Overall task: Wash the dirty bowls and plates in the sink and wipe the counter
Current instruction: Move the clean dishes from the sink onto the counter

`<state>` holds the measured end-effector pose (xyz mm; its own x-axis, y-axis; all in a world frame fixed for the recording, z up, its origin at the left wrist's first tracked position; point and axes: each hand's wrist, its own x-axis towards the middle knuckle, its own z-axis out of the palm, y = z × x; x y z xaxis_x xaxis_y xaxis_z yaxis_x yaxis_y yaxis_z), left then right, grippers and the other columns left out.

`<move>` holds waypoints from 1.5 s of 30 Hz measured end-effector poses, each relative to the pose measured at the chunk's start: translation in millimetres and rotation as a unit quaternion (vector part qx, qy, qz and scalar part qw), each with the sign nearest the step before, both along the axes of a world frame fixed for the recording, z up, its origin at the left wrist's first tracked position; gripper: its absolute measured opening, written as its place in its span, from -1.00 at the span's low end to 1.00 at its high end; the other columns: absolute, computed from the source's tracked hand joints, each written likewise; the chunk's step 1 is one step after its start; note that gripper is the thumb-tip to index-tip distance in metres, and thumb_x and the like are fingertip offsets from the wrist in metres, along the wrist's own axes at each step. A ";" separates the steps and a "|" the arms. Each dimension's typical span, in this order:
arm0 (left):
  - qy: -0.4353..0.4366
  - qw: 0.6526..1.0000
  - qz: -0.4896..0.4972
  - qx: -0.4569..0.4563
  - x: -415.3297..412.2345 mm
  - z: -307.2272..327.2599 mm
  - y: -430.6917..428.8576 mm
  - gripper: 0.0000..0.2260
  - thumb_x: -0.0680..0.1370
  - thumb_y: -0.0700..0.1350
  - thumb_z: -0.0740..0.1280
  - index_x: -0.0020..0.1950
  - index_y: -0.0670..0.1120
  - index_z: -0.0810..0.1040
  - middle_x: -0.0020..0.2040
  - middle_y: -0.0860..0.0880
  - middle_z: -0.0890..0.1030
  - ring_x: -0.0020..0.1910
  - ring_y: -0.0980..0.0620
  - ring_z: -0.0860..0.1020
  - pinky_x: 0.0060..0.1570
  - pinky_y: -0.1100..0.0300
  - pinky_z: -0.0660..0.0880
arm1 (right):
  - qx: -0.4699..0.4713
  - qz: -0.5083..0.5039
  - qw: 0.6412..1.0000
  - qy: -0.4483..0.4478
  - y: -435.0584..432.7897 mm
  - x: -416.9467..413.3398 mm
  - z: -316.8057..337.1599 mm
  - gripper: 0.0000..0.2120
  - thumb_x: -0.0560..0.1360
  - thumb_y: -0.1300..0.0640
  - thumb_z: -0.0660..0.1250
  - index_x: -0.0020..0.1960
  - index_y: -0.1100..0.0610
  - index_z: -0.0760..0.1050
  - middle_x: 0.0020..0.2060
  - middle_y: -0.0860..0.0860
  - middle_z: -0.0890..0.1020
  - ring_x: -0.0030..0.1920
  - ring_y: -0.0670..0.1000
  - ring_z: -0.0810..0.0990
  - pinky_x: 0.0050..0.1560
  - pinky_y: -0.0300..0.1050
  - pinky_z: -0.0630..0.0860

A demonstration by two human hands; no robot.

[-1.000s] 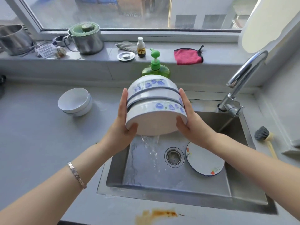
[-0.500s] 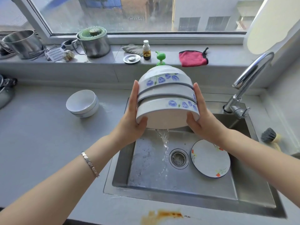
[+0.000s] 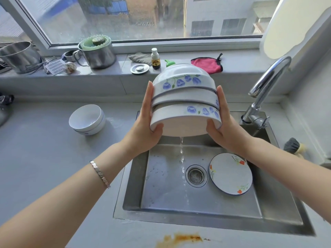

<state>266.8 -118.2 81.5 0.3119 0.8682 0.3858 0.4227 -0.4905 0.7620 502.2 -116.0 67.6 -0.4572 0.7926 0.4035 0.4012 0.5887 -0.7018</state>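
Note:
A stack of three white bowls with blue flowers [image 3: 184,97] is held upside down and tilted above the steel sink [image 3: 136,178]. My left hand [image 3: 145,120] grips its left side and my right hand [image 3: 223,122] grips its right side, thumbs curled under the lowest rim. A thin stream of water runs from the stack into the basin. A small flowered plate [image 3: 231,173] lies in the sink, right of the drain [image 3: 196,175]. Two more nested white bowls [image 3: 86,119] stand upright on the grey counter [image 3: 44,149] to the left. An orange-brown stain [image 3: 180,238] marks the counter's front edge.
The faucet [image 3: 265,86] arches at the sink's back right, with a dish brush [image 3: 293,146] beside it. On the window sill sit a pink cloth [image 3: 206,65], a small bottle [image 3: 155,59], a sink plug [image 3: 139,68], a steel mug [image 3: 97,52], a steel pot [image 3: 19,56].
Both hands have lifted the stack of bowls higher over the sink. The wide splash of water pouring from it has thinned to a narrow stream.

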 end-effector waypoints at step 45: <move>-0.110 0.798 0.242 -0.541 -196.2 -65.8 -70.8 -0.44 0.15 -0.19 0.13 0.14 0.10 0.42 -0.06 -0.01 0.58 -0.20 -0.07 0.58 -0.23 0.04 0.64 | -0.546 0.024 0.836 -0.041 -3.9 -232.0 -66.9 -0.46 0.19 0.18 0.10 0.17 0.08 0.41 -0.10 0.10 0.59 -0.28 0.16 0.65 -0.32 -0.05 0.62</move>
